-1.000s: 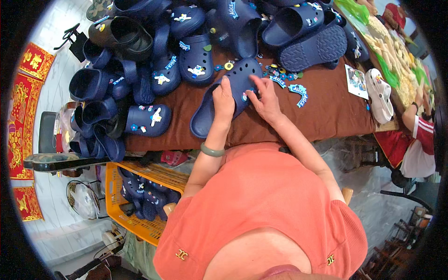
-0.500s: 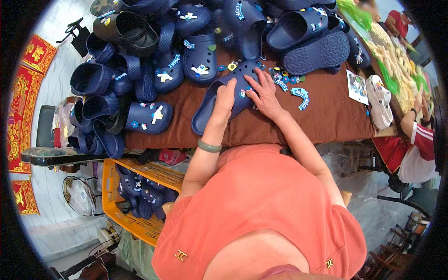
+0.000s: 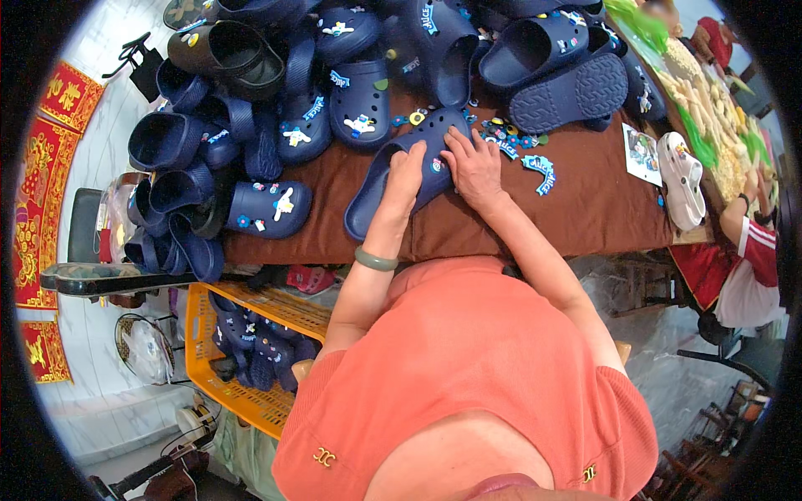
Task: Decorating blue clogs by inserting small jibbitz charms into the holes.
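A navy blue clog (image 3: pixel 434 134) lies slanted on the brown cloth in front of me, its toe pointing away to the right. My left hand (image 3: pixel 403 177) grips it at the opening, with the fingertips partly hidden inside. On the right edge of its upper rests my right hand (image 3: pixel 476 171), fingers close together and pressed against the toe part. One small round charm (image 3: pixel 436 165) shows on the upper between the hands. Beyond the right hand lie loose blue ribbon-shaped charms (image 3: pixel 539 171) and a cluster of small flower charms (image 3: pixel 501 132).
Many navy clogs (image 3: pixel 359 104) pile up at the back and left, with a black clog (image 3: pixel 234 58) among them. A white clog (image 3: pixel 681 179) and a picture card (image 3: pixel 642 154) lie at right. An orange crate (image 3: pixel 242 409) holds clogs below. Another person's arm (image 3: pixel 735 225) shows far right.
My right hand's fingers have drawn together and shifted slightly left along the clog's edge. The left hand keeps its hold on the clog.
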Demonstrator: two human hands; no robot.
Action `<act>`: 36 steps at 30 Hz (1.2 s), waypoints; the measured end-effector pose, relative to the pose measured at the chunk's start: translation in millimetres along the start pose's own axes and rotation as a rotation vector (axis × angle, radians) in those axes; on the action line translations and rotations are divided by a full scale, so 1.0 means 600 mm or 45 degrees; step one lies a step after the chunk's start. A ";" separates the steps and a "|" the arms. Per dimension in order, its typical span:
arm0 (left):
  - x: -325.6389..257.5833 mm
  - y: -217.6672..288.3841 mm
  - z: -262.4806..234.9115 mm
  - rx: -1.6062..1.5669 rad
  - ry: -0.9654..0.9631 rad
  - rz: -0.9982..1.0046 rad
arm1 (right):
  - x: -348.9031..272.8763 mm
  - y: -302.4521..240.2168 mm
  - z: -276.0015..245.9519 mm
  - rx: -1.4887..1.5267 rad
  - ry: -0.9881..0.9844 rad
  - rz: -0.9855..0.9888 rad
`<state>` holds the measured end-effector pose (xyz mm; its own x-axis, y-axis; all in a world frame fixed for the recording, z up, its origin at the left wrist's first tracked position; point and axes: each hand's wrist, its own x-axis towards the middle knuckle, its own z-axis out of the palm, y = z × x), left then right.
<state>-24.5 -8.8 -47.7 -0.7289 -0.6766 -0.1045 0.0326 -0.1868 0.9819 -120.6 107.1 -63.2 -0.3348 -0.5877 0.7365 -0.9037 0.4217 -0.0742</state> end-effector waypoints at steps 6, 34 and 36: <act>-0.010 -0.003 -0.001 0.135 0.080 0.076 | -0.001 -0.008 0.007 0.035 -0.047 0.067; 0.007 0.007 -0.013 0.006 0.045 -0.016 | -0.007 0.018 0.051 0.325 -0.103 0.453; 0.003 0.018 -0.004 0.041 0.025 -0.056 | -0.010 0.026 0.037 0.284 0.087 0.402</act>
<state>-24.1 -13.7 -37.8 -0.7158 -0.6820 -0.1501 -0.0211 -0.1937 0.9808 -138.9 101.7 -83.7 -0.5940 -0.4024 0.6966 -0.7973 0.4098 -0.4431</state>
